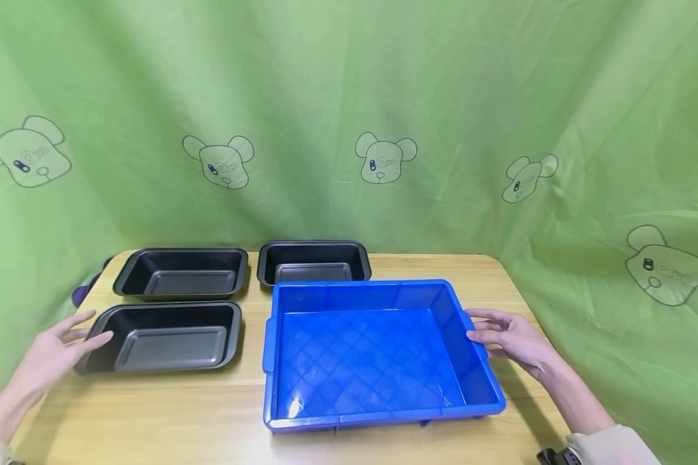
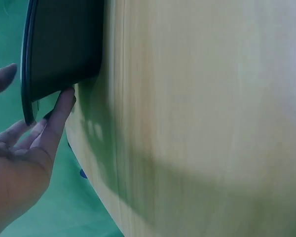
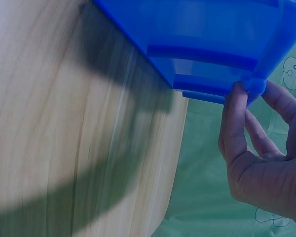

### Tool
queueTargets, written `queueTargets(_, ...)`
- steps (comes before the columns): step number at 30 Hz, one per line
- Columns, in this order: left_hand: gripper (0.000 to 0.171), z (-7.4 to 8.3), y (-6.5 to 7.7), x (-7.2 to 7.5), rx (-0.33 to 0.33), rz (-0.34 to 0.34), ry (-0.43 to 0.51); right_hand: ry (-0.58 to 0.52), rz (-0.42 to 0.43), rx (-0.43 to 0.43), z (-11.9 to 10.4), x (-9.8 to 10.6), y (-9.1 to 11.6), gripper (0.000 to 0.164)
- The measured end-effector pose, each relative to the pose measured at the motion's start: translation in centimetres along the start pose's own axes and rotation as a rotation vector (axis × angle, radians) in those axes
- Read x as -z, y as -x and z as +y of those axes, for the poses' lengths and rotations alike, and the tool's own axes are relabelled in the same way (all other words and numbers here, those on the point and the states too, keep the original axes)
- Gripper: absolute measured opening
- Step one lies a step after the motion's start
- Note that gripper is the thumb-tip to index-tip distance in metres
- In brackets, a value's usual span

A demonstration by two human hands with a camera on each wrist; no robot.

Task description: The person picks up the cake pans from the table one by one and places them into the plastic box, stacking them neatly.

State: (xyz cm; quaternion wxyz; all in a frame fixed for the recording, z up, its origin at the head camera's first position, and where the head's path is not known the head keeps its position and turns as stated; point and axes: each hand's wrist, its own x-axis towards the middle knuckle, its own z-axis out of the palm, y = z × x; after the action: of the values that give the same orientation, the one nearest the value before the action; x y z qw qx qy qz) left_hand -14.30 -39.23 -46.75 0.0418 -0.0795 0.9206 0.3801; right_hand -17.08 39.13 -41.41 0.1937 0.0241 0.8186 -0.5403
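Note:
At the left end of the nearer black loaf pan [image 1: 171, 342], my left hand [image 1: 58, 352] has its fingers spread. The thumb lies over the pan's end in the head view. In the left wrist view, fingers [image 2: 59, 116] of that hand reach to the end wall of the pan [image 2: 64, 44], and the thumb [image 2: 2, 79] stands apart from its rim. My right hand [image 1: 514, 339] grips the right rim of a large blue plastic bin [image 1: 384, 416], thumb on top and fingers against the outside. The bin looks bare inside.
Two more black loaf pans stand behind: one at the back left [image 1: 183, 284], another at the back middle [image 1: 314, 261], partly hidden by the bin. They share a light wooden table [image 1: 209, 413]. Green cloth [image 1: 326, 116] with bear-head drawings surrounds the table's back and sides.

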Motion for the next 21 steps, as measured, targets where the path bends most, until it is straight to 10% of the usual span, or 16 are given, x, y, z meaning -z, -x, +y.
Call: queueTargets(21,0.08,-0.4,-1.3,0.8,-0.005,-0.122,0.047,-0.013,-0.006,-0.013,0.1,0.1,-0.1,0.073)
